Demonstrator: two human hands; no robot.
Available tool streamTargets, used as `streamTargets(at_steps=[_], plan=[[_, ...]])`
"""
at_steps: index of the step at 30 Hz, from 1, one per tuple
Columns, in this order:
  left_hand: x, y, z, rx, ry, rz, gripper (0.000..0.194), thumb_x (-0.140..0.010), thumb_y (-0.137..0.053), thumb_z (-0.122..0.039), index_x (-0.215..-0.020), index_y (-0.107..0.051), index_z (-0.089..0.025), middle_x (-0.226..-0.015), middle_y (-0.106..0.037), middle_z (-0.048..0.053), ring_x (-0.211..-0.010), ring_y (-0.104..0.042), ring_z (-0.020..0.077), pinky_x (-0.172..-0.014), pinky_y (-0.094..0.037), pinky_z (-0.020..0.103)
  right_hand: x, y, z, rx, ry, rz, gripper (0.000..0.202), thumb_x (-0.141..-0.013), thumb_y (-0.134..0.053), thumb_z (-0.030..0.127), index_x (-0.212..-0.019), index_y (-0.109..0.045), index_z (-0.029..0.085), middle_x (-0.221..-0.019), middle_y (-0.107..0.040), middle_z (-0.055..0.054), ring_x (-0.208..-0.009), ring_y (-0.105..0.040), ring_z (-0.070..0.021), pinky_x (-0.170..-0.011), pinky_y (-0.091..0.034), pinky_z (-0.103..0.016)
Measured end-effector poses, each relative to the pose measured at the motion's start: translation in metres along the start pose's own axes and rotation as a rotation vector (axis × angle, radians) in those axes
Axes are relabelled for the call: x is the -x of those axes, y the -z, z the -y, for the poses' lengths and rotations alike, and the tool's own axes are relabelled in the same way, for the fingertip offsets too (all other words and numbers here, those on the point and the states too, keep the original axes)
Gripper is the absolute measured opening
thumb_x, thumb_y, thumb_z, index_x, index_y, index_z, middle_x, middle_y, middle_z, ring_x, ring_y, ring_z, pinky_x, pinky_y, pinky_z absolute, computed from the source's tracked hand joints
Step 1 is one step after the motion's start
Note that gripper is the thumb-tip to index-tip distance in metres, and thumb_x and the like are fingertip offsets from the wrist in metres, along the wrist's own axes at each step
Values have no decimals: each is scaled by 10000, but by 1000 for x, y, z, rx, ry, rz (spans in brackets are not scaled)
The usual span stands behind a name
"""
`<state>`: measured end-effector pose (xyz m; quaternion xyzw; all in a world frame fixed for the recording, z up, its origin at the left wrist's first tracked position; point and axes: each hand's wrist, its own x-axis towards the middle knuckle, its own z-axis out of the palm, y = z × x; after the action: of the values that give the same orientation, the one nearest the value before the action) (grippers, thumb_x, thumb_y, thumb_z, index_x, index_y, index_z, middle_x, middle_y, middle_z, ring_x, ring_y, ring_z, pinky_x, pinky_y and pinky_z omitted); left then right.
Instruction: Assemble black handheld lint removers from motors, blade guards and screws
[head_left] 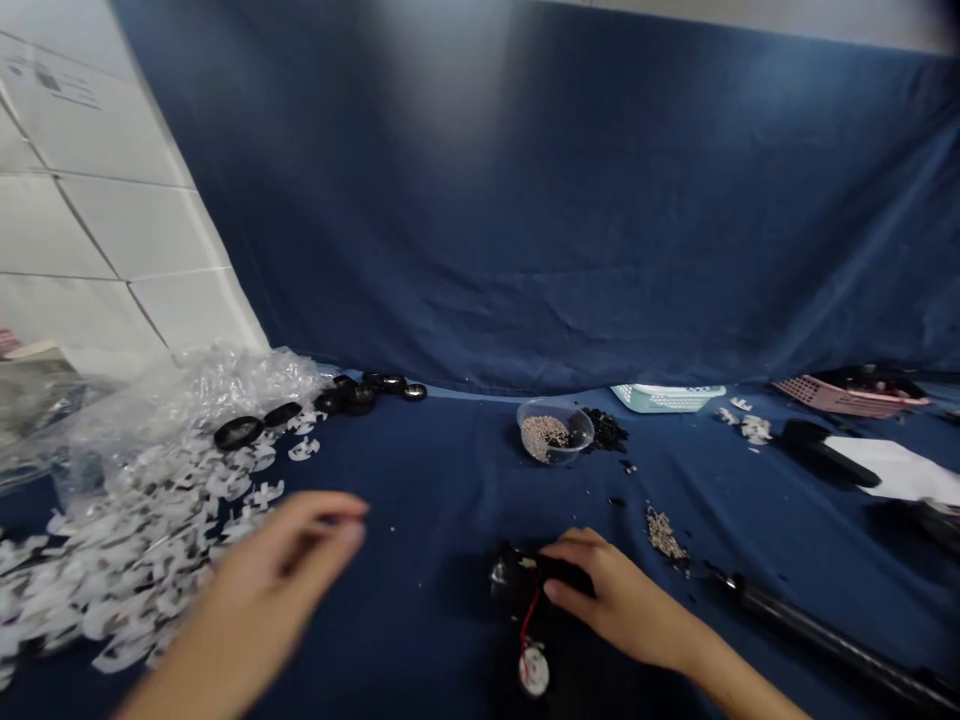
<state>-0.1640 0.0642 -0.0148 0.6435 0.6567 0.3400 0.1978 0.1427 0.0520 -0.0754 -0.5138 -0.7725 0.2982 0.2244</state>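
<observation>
My left hand (289, 570) is raised beside a heap of white plastic parts (150, 540), blurred by motion. Its thumb and index finger are slightly apart, and nothing shows between them. Low in the middle, my right hand (611, 600) grips a black plastic housing (510, 580), fingers over its right side. Red wires (529, 612) run from the housing down to a small round silver part (534, 670). Much of the dark housing is hidden by my fingers or blends into the shadow.
Black ring-like parts (360, 398) and clear plastic bags (232, 390) lie back left. A clear bowl (555, 430) holds small screws. Loose screws (664, 535) and a black electric screwdriver (817, 630) lie right. A light-blue basket (667, 399) and a pink basket (840, 395) stand behind.
</observation>
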Motion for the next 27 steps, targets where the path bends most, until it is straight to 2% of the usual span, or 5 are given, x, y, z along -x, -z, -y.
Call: streamTargets(at_steps=[2, 4, 8, 20, 27], plan=[[12, -29, -24, -97, -273, 267, 318, -891, -455, -391, -1137, -595, -245, -1169, -634, 57, -1021, -602, 226, -881, -483, 370, 4, -1, -4, -53, 23, -24, 221, -853, -604, 248, -1065, -659, 217, -1000, -631, -45, -961, -594, -197, -897, -464, -336], [17, -63, -45, -118, -371, 348, 297, -854, -507, -280, -1132, -611, -275, -1273, -586, 28, -1161, -533, 232, -1022, -391, 395, 9, -3, -6, -100, 36, -61, 232, -828, -622, 203, -1060, -636, 205, -1001, -614, -41, -937, -588, -181, -868, -464, -314], [19, -107, -60, -153, -435, 448, 289, -832, -502, -183, -1067, -646, -272, -1066, -678, 27, -981, -628, 234, -870, -482, 380, 13, -4, -3, -154, 63, -136, 242, -786, -623, 116, -1011, -616, 205, -976, -591, -24, -921, -565, -167, -844, -452, -299], [39, -109, -46, -95, -553, 350, 340, -937, -381, -185, -1211, -575, -239, -1157, -630, 70, -1075, -553, 244, -960, -447, 417, 19, -16, 18, -176, 106, -344, 230, -837, -516, 119, -1014, -641, 193, -913, -594, -43, -844, -588, -166, -768, -491, -295], [49, -110, -35, 31, -752, 173, 392, -872, -517, -106, -1249, -533, -210, -1150, -655, 77, -1086, -561, 224, -966, -464, 344, 29, -26, 21, 20, 372, -597, 332, -761, -563, 75, -1069, -593, 196, -852, -613, -47, -727, -599, -160, -635, -513, -268]])
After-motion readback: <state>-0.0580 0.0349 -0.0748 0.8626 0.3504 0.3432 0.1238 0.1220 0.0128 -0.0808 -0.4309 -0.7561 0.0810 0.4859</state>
